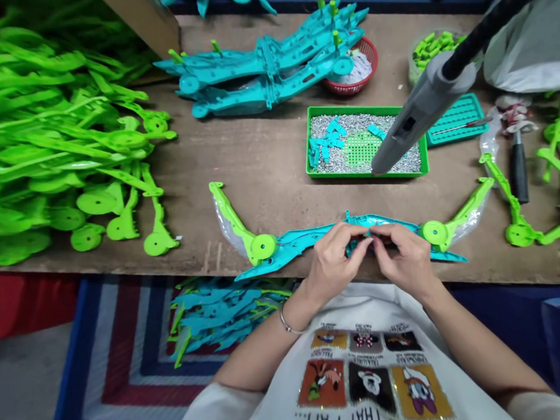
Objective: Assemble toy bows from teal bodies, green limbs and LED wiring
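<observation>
A toy bow point(302, 239) with a teal middle section and green limbs lies across the near edge of the wooden table point(267, 172). Both hands rest on its teal centre grip. My left hand point(336, 260) has its fingers curled over the grip from the left. Next to it, my right hand point(404, 254) pinches the same grip from the right, fingertips meeting those of the left. The bow's left green limb point(234, 220) curves up and away, and the right green limb point(466, 210) does the same.
A hanging grey power screwdriver point(419, 116) points into a green tray point(365, 140) of screws and small teal parts. Teal bow bodies point(268, 70) are stacked behind; green limbs point(52, 132) are heaped at left. A teal grid tray point(456, 119), a red basket point(356, 69) and a black-handled tool point(518, 163) are at right.
</observation>
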### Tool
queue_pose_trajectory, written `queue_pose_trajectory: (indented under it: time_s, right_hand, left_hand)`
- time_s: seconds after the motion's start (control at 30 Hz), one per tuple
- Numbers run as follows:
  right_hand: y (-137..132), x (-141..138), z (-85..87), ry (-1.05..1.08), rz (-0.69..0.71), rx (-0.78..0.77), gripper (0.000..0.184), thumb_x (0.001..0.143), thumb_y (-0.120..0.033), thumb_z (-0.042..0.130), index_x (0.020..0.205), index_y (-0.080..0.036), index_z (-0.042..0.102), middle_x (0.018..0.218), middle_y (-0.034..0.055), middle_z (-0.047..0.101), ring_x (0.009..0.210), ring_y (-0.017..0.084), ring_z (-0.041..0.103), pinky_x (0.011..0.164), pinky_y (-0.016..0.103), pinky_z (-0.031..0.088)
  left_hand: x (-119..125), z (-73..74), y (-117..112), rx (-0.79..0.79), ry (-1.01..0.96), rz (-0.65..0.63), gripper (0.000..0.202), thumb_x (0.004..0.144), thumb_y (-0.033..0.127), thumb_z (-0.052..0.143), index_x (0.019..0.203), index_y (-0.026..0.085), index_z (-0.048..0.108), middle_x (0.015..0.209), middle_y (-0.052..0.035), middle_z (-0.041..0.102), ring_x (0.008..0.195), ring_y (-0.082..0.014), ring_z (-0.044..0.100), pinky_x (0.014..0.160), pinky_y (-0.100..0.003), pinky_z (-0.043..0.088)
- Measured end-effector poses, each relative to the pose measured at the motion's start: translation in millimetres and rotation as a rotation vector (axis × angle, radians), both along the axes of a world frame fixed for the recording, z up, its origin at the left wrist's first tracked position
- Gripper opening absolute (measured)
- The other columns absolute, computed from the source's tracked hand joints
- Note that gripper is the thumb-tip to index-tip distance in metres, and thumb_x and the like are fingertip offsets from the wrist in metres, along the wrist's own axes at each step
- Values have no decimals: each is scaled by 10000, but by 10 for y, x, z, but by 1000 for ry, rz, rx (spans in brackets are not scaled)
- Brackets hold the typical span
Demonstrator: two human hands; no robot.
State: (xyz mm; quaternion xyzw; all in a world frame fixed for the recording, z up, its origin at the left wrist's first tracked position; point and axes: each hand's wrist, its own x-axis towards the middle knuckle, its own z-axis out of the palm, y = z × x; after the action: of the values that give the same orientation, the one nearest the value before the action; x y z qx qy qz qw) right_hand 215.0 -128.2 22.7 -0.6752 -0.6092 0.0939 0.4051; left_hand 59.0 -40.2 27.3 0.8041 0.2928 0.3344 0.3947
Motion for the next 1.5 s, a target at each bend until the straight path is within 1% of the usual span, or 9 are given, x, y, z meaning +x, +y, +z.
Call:
queue_pose_trajectory:
  time_s: [0.17, 0.37, 0.5, 0.6, 0.73, 0.87, 1.03, 1.23, 1.5]
  right_hand:
    - [-71, -49, 30, 70, 93, -101, 543, 814, -130, 634, 1346, -223, 579, 1209, 96, 723, 1071, 261, 674, 941, 478, 562]
    - [-81, -163, -64, 51, -9, -100, 268, 904, -139, 605, 1147, -227, 679, 1056, 78, 753, 961, 241, 689, 868, 449, 566]
    - [-52, -179, -73, 84, -24, -55, 281, 915, -132, 617, 1170, -238, 666, 1047, 70, 755, 960, 227, 703, 868, 428, 585]
    - [-37, -164, -52, 93, -15, -33, 295, 916, -120, 620, 1182, -242, 656, 1085, 70, 755, 1008, 221, 711, 897, 415, 592]
    - [-94, -88, -2, 177, -19, -120, 403, 908, -169, 652, 1298, -243, 582, 1175, 84, 734, 1008, 216, 720, 899, 397, 609]
    - [-237, 25, 98, 196, -30, -153, 595, 866, -180, 670, 1423, -224, 463, 1221, 115, 686, 1003, 226, 696, 884, 410, 606]
    - [-339, 6, 59, -50, -88, -167, 441, 851, -187, 647, 1283, -198, 555, 1003, 92, 646, 916, 246, 616, 818, 423, 548]
    - [-233, -128, -146, -365, -182, -182, 44, 900, -203, 630, 942, -212, 639, 814, 64, 607, 772, 223, 557, 720, 365, 437]
    - [-47, -43, -78, -272, -171, -115, 22, 927, -222, 635, 905, -223, 630, 798, 36, 677, 750, 198, 590, 729, 352, 416]
  left_hand:
    - [-15, -35, -11, -30, 4, 4, 139, 956, 219, 664, 1093, 219, 641, 961, -26, 715, 898, -147, 684, 828, -287, 552]
    - [-72, -5, 27, -83, 24, -159, 310, 923, 144, 613, 1222, 224, 591, 1029, -41, 706, 933, -163, 683, 871, -310, 562]
    - [-55, -4, 209, -45, 113, -218, 517, 896, 44, 477, 1382, 221, 489, 1158, -77, 686, 1091, -208, 640, 974, -385, 520]
    - [20, -19, 332, -33, 220, -361, 602, 910, 26, 438, 1476, 229, 423, 1260, -80, 671, 1180, -226, 583, 1023, -419, 469]
    - [94, -54, 415, 11, 288, -392, 498, 948, 70, 484, 1420, 227, 511, 1188, -71, 702, 1116, -224, 585, 961, -395, 443]
    - [107, -90, 447, 37, 287, -376, 389, 977, 144, 545, 1353, 240, 574, 1108, -47, 745, 1088, -223, 596, 996, -411, 391]
    - [134, -87, 441, 1, 290, -352, 366, 973, 154, 548, 1329, 218, 606, 1039, -53, 762, 1070, -237, 620, 993, -417, 394]
    - [157, -81, 439, -59, 236, -249, 250, 984, 197, 581, 1218, 225, 664, 1010, -28, 760, 984, -201, 649, 928, -364, 447]
    - [159, -107, 453, -68, 224, -239, 187, 1002, 230, 563, 1146, 232, 683, 1029, -33, 748, 975, -202, 661, 889, -355, 478]
